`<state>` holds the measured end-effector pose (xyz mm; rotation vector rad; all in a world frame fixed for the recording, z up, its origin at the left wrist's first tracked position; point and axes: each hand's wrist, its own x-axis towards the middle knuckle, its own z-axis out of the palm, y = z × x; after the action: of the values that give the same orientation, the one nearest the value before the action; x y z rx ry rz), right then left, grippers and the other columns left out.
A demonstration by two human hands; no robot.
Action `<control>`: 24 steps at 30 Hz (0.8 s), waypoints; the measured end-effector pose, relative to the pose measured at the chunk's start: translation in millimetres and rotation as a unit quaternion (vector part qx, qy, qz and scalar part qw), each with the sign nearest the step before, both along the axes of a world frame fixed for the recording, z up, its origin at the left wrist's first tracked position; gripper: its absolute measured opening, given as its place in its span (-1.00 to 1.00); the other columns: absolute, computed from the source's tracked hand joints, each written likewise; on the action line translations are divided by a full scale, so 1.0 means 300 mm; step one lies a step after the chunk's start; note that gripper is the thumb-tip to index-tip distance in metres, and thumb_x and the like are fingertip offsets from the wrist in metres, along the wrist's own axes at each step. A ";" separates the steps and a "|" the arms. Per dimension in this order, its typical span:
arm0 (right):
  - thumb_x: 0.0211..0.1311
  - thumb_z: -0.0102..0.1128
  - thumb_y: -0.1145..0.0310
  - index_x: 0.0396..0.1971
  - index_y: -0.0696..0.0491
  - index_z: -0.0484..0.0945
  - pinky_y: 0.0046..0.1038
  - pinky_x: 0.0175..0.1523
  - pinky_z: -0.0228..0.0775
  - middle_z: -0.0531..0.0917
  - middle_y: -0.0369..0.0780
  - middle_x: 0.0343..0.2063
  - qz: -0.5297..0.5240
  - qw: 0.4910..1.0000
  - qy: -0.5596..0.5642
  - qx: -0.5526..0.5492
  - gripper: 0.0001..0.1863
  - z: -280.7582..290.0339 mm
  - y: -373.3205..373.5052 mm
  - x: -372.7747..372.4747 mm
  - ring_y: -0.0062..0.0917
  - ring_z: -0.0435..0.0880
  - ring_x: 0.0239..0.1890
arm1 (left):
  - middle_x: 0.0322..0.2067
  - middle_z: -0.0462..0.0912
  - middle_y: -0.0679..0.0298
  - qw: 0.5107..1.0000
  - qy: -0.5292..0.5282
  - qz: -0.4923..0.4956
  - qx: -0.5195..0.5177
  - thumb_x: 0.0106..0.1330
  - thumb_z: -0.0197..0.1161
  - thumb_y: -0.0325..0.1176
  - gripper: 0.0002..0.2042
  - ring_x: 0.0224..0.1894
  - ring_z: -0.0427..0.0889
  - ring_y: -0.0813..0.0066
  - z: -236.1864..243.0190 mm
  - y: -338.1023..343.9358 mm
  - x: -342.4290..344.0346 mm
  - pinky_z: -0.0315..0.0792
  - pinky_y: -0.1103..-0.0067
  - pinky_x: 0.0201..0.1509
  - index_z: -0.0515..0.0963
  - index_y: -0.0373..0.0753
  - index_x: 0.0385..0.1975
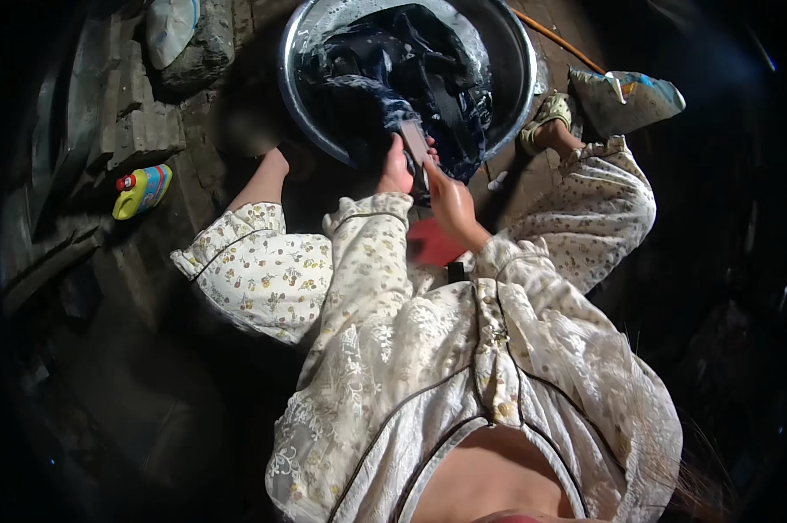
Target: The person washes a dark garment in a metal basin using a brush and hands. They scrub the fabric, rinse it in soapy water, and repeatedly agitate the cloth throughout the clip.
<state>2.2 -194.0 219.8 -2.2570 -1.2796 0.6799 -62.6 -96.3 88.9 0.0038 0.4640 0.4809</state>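
A large metal basin [291, 83] stands in front of me, with dark wet clothing [350, 57] and white suds in it. At the basin's near rim, my right hand [451, 205] is closed on a long, flat, pale pink block [413, 142]. Its underside is hidden, so I cannot tell whether it is a brush or a soap bar. The block lies against a bunched, foamy part of the clothing. Just left of it, my left hand [397, 170] is closed around that clothing, its thumb up beside the block and its fingers partly hidden.
To the left, a yellow bottle with a red cap [142, 192] lies near stacked wooden boards [141, 131]. A pale bag [172, 30] rests at upper left. Right of the basin are a printed packet [624, 103], an orange stick [559, 39] and my clog [550, 118].
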 end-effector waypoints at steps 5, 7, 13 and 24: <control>0.24 -0.01 0.35 -0.03 -0.04 0.52 -0.22 -0.30 0.42 0.57 0.05 -0.43 0.028 1.000 0.013 -0.001 -0.70 -0.047 0.098 0.035 -0.06 0.56 -0.35 | -0.20 0.55 0.12 0.995 0.043 0.010 -0.090 0.27 -0.43 0.33 -0.20 -0.12 0.50 0.20 0.146 0.009 -0.012 0.35 0.30 0.06 0.36 -0.37 0.01; 0.19 0.03 0.44 0.02 -0.08 0.49 -0.26 -0.30 0.42 0.57 0.07 -0.43 0.073 0.996 0.050 -0.025 -0.64 0.028 -0.048 -0.002 -0.03 0.56 -0.35 | -0.22 0.55 0.09 0.989 0.021 0.100 -0.105 0.24 -0.47 0.36 -0.14 -0.17 0.51 0.20 0.097 0.053 -0.036 0.37 0.31 0.02 0.36 -0.43 0.00; 0.16 0.04 0.52 0.03 -0.05 0.48 -0.29 -0.31 0.40 0.55 0.09 -0.38 0.046 0.999 0.020 0.018 -0.60 0.010 0.089 0.030 -0.04 0.56 -0.38 | -0.28 0.53 0.11 0.998 0.022 0.007 -0.052 0.38 -0.35 0.06 -0.45 -0.32 0.51 0.29 0.032 -0.032 0.017 0.40 0.37 0.00 0.37 -0.35 -0.09; 0.20 0.02 0.48 0.06 -0.05 0.46 -0.27 -0.39 0.39 0.52 0.10 -0.44 0.055 0.998 0.007 0.016 -0.61 0.068 0.056 0.007 -0.04 0.56 -0.43 | -0.31 0.56 0.06 0.996 -0.047 0.039 -0.058 0.38 -0.32 -0.07 -0.51 -0.26 0.55 0.21 0.120 -0.010 0.001 0.39 0.22 0.07 0.42 -0.43 -0.23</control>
<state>4.2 -177.3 240.3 -2.1653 -1.4074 0.7083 -62.1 -99.2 125.1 -0.1480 0.3998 0.5275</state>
